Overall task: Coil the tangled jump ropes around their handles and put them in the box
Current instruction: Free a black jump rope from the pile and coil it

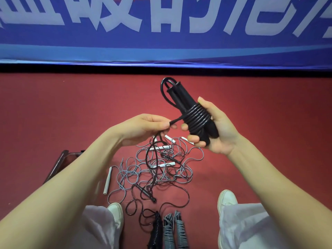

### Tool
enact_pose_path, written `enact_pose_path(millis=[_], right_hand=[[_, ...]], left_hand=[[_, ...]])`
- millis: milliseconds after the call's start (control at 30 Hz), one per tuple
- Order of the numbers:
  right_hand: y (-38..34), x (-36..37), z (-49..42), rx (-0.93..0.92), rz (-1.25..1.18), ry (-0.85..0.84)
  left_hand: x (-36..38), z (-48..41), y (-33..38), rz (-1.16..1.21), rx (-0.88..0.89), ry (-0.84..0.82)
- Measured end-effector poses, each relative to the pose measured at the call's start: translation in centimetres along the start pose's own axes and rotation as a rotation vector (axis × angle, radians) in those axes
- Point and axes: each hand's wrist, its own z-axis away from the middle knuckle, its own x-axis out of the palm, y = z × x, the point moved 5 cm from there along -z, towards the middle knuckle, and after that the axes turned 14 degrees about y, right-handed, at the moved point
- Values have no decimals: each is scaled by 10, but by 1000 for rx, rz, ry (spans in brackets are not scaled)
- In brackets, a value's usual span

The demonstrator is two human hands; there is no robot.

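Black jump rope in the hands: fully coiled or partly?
Partly coiled. Several turns wrap its handles in the right hand; the left hand pinches loose rope trailing down.

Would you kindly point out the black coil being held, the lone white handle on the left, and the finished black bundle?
black coil [196, 116]: head view, middle wound turns.
white handle [107, 180]: head view, mid-shaft.
finished black bundle [156, 230]: head view, its upper coils.

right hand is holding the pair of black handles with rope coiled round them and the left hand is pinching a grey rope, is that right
Not quite. The head view shows the left hand pinching a thin black rope, not a grey one; it leads into the coils. The right hand does hold the pair of black plastic handles with rope coiled round them.
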Motion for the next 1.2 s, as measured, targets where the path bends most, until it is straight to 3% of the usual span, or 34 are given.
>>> enact_pose_path(millis=[167, 267, 333, 467, 600, 667, 733, 900, 1033, 1200], right_hand=[[18, 3, 4, 196, 138, -262], [21, -2, 7, 265, 240, -253], [22, -7, 7, 267, 491, -144], [34, -11, -2, 184, 1295, 72], [20, -14, -9, -190, 1869, 499], [4, -18, -8, -416, 1847, 707], [-8, -21, -6, -594, 1767, 820], [-18, -23, 0, -797, 1584, 875], [-21, -21, 3, -903, 1499, 853], [-23, -25, 5, -889, 1294, 815]], left_hand=[[1, -2, 6, -139, 171, 92], [-2, 2, 13, -282, 309, 150], [-5, -2, 7, -393, 279, 127], [8, -6, -7, -600, 140, 142], [30, -8, -9, -549, 139, 347], [31, -8, -8, -214, 29, 418], [33, -10, -6, 140, -124, 359], [38, -10, -7, 387, -311, 181], [40, -7, -8, 406, -319, 146], [16, -10, -2, 119, 41, 410]])
